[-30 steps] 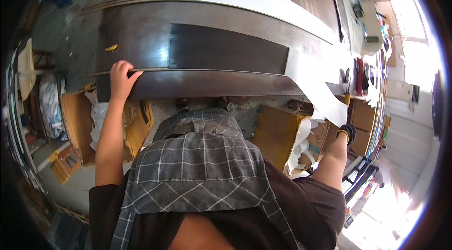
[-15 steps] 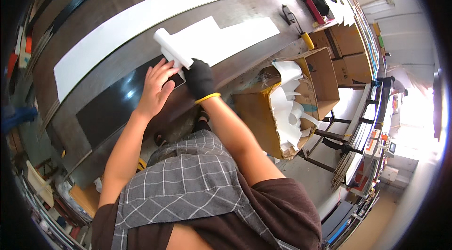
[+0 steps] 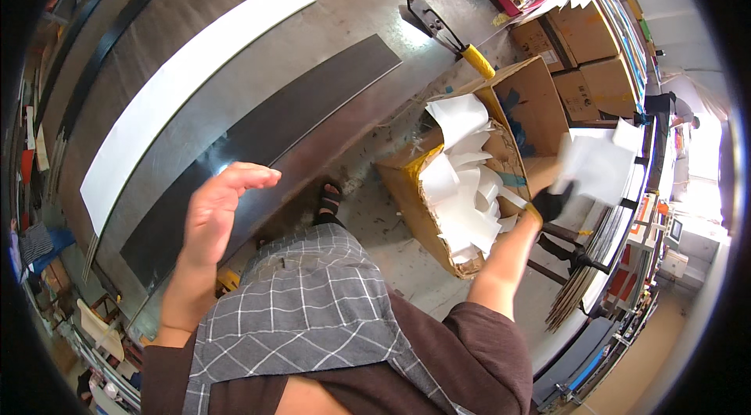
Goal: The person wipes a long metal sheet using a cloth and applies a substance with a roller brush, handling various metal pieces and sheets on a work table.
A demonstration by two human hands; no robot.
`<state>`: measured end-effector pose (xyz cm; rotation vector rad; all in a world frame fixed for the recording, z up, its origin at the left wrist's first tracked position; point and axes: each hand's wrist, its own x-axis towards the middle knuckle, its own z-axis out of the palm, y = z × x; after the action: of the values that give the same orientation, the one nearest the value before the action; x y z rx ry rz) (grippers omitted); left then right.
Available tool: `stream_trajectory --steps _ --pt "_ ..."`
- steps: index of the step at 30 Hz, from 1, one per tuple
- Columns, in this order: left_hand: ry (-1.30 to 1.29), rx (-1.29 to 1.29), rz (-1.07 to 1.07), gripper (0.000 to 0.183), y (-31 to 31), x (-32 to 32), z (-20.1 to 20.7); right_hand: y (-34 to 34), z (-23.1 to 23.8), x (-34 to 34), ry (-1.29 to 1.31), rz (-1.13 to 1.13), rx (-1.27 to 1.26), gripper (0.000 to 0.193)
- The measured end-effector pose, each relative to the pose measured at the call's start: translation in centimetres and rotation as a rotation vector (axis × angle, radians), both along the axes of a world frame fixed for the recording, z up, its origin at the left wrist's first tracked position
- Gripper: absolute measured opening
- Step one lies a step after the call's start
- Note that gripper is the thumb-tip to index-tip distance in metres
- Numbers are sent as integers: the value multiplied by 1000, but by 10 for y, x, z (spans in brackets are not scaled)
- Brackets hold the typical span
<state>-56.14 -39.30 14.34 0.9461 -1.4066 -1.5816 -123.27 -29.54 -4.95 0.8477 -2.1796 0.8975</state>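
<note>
My bare left hand [image 3: 219, 208] is raised over the near edge of the table, its fingers stretched out and holding nothing. Beneath and beyond it lies a long dark strip [image 3: 305, 90] with a shiny dark surface. Farther back, a long white strip [image 3: 188, 75] rests roughly parallel to the dark one. Out to the right, my right hand [image 3: 554, 202], in a black glove with a yellow cuff, grips a thin white sheet [image 3: 601, 166]. Motion blurs that sheet and hides part of the gloved fingers.
An open cardboard box [image 3: 407, 196] full of crumpled white sheets [image 3: 461, 180] stands beside the table. A tool with a yellow handle [image 3: 477, 61] lies at the table's right edge. Stacked cartons [image 3: 587, 39] stand behind the box; another person [image 3: 680, 106] is far right.
My right hand has swung from the table to the far right with the white sheet, which no longer covers the dark strip. My left hand has let go and drawn back toward me.
</note>
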Motion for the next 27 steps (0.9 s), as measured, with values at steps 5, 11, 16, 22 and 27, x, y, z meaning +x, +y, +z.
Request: stream_trajectory --steps 5,11,16,22,27 --pt "730 -151 -418 54 -25 -59 110 14 -112 108 -670 24 1494 78" --pt "800 -125 -637 49 -8 -74 110 -170 -4 168 -110 462 605 82" --pt "786 -160 -734 44 10 -57 111 -253 4 154 -114 403 716 68" --pt "662 -281 -828 40 64 18 145 -266 -7 203 -618 697 914 51" --pt "395 -135 -970 55 111 144 95 -195 -13 260 -1679 720 234 22"
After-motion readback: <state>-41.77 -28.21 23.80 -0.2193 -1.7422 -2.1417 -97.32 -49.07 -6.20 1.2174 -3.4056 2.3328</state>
